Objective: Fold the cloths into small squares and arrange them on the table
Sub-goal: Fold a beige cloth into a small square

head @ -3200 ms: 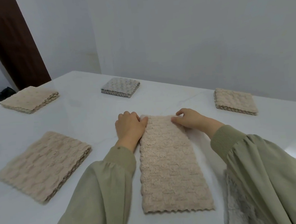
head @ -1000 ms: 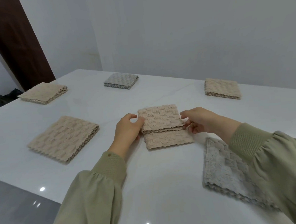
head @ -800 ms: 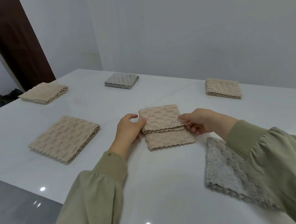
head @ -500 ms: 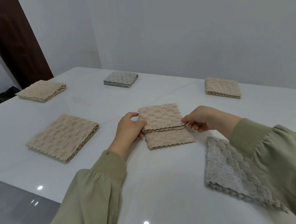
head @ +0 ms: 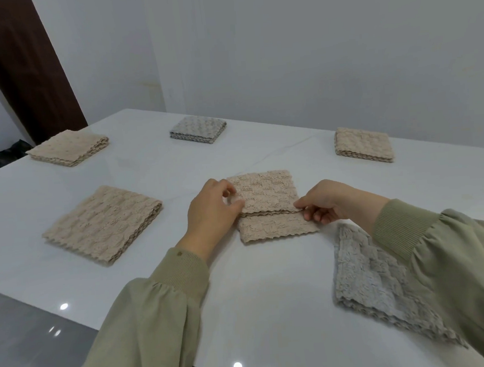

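Beige cloth [head: 264, 193]: nubby weave, zigzag hems, flap doubled over, middle of glossy white tabletop [head: 149, 172]
Left hand [head: 211, 210]: pinches flap's left edge
Right hand [head: 330, 203]: pinches flap's right corner
Folded squares [head: 103, 223]: three beige, one grey
Loose grey cloth [head: 383, 282]: near right edge

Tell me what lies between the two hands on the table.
In the head view, the half-folded beige cloth spans the stretch: the left hand pinches its left edge, the right hand its right edge. Nothing else lies between them.
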`<state>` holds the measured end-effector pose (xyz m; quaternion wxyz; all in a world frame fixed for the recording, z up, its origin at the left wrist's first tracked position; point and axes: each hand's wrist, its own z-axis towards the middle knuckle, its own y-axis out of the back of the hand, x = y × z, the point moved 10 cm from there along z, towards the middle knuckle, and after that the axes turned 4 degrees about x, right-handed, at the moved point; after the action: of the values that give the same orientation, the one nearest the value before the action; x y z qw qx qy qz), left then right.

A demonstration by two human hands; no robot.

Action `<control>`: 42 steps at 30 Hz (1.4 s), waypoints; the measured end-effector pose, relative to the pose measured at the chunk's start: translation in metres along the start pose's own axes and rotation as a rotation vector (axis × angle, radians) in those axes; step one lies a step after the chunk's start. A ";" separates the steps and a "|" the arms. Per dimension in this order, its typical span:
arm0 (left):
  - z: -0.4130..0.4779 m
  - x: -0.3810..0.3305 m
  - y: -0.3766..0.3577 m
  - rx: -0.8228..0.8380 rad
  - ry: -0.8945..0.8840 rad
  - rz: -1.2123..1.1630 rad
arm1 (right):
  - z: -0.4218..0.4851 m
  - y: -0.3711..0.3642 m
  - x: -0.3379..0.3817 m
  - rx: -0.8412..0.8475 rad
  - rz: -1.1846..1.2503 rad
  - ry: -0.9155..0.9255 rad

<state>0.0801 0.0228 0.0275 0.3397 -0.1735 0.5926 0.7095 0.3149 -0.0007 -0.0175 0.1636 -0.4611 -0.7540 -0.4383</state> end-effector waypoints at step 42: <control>-0.030 0.010 -0.019 0.237 0.291 -0.555 | -0.025 0.006 0.008 0.018 0.012 0.121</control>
<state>0.0813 -0.0021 0.0000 0.4497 -0.3872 0.6435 0.4835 0.3115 -0.0150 0.0048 0.2156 -0.4369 -0.7439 -0.4574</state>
